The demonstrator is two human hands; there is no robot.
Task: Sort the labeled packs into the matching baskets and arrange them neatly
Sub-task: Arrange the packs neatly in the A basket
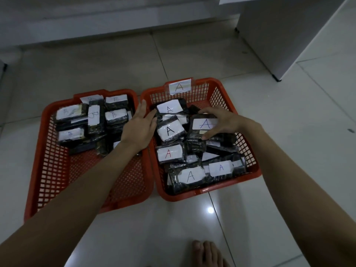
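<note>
Both bare forearms reached forward and a little inward from the lower corners. The left hand [140,124] lay flat, palm down, its fingers straight and held together, pointing away from the person, the thumb spread toward the right. The right hand [215,121] was arched, wrist raised, its fingers curled downward and the thumb tucked under, in a grip. The toes of a bare foot [207,253] showed between the arms, low down.

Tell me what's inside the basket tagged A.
The right basket holds a loose pile of black packs labeled A. Lower packs' labels are covered.
</note>
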